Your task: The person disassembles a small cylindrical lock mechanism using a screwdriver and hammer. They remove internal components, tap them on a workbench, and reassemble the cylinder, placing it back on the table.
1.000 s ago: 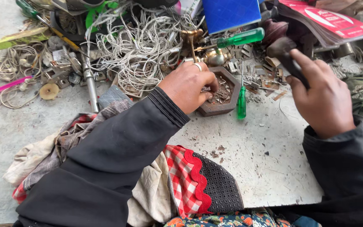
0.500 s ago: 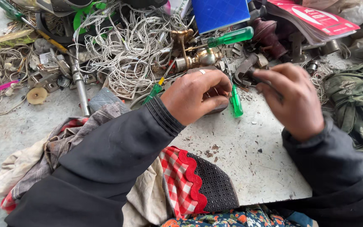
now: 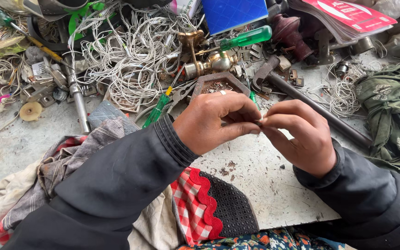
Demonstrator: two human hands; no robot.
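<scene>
My left hand [image 3: 216, 121] and my right hand [image 3: 299, 134] meet fingertip to fingertip over a pale, scratched board [image 3: 265, 183]. Between the pinched fingers sits something tiny that the fingers hide, so I cannot tell what it is. A ring shows on my left hand. Just behind the hands lies a small brown tray [image 3: 216, 85] of little metal parts. A green-handled screwdriver [image 3: 156, 111] lies left of my left wrist.
A tangle of white wire [image 3: 130, 55] fills the back left. Brass fittings [image 3: 209, 62], another green-handled screwdriver [image 3: 246, 38], a blue box [image 3: 234, 13], a dark metal bar [image 3: 320, 113], and a green cloth [image 3: 392, 111] crowd the back and right. Rags [image 3: 70, 157] lie under my left arm.
My right hand has come in from the right to meet my left hand. Both hands have drawn back from the brown tray towards me and now pinch together.
</scene>
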